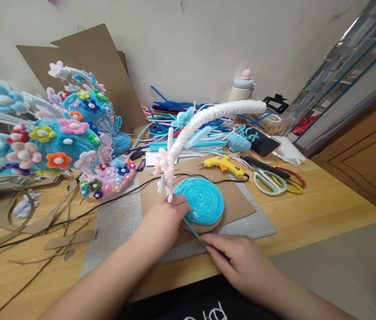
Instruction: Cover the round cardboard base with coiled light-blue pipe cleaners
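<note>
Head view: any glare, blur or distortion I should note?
Head view: soft light on the wall; head view: a bright streak along the glass shelving; head view: the wooden door leans steeply, perhaps from lens stretch or camera tilt; head view: coils of the blue spiral disc are legible.

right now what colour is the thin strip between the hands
The thin strip is turquoise blue; it shows best in the head view.

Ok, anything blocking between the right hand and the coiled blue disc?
Nothing visible. The right hand pinches the blue strip, which runs unobstructed to the left hand at the near-left edge of the coiled blue disc.
</note>
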The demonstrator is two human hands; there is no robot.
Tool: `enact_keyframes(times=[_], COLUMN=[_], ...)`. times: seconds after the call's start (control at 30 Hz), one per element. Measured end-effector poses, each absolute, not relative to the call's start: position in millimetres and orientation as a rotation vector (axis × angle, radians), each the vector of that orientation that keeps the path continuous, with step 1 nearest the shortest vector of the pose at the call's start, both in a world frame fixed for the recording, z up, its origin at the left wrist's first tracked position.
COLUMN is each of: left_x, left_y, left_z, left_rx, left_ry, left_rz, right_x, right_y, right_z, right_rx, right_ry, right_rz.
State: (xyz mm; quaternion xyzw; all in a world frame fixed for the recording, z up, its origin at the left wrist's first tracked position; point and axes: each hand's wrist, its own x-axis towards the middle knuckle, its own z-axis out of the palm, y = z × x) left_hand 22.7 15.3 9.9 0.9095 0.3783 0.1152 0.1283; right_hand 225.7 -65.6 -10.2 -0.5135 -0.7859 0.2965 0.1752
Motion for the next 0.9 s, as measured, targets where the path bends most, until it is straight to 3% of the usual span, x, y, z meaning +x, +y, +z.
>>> enact_keyframes(times=[0.33,0.9], left_x=[16.0,19.6], left_y=[15.9,12.3], left_z=[-5.1,-2.8], left_rx=[2.696,2.78], left_ry=[0.995,1.028], left_rz=[0.521,0.49], right_x=[232.9,239.7], right_y=[-65.4,-54.8], right_z=[-10.2,-0.3], right_rx=[-1.489,-1.535], right_ry=[-2.18,-2.246], right_rz=[0.812,0.798])
